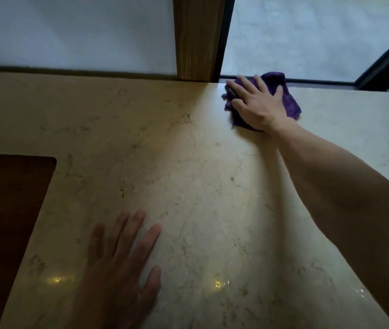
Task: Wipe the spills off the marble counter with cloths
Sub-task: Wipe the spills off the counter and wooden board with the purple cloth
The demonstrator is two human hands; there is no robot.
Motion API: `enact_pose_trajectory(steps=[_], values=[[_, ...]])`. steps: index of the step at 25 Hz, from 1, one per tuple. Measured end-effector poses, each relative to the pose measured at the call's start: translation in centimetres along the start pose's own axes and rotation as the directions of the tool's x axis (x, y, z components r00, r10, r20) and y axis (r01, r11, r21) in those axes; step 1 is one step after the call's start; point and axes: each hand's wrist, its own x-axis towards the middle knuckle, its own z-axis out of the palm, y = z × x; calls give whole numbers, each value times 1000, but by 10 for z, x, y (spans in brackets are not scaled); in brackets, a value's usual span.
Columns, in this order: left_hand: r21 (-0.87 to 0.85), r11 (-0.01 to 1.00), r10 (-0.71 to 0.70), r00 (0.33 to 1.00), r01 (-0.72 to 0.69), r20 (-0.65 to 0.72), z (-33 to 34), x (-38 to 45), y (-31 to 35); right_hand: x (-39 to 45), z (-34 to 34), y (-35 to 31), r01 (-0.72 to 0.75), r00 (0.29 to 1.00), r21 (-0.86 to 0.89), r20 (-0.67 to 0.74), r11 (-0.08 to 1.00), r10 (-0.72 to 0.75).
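A crumpled purple cloth (pixel 288 100) lies at the far edge of the beige marble counter (pixel 188 174), right of a wooden post. My right hand (pixel 257 103) presses flat on the cloth, fingers spread and straight, arm stretched out across the counter. My left hand (pixel 122 262) rests palm down on the marble near the front, fingers straight and apart, holding nothing. I can make out no distinct spill on the veined stone.
A dark brown wooden surface (pixel 6 222) is cut into the counter at the left. A wooden post (pixel 198 36) stands at the back edge, a white wall to its left, glass with a black frame (pixel 385 65) to its right.
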Motion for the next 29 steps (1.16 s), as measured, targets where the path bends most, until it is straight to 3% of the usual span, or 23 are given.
enact_pose_trajectory(steps=[7,10,16,19,23,25,29], values=[[21,999,-47,992,45,115,-11,5,2,-93,22,-41,249,968,-58,34,967,-247],[8,995,-97,984,97,151,-14,6,7,-179,42,-66,265,964,-43,40,963,-264],[-7,998,-55,990,57,128,-12,-2,8,-413,91,-126,242,970,-26,29,970,-241],[24,1000,2,992,-5,127,-18,-29,10,-535,114,-153,139,987,47,68,989,-142],[10,999,47,986,-49,163,-29,-82,-4,-651,141,-199,-94,994,25,-44,995,95],[17,997,71,978,-76,197,-35,-95,-17,-667,152,-232,-282,956,60,-63,957,286],[41,995,80,963,-94,257,-44,-101,-35,-644,158,-297,-580,804,146,-56,802,592]])
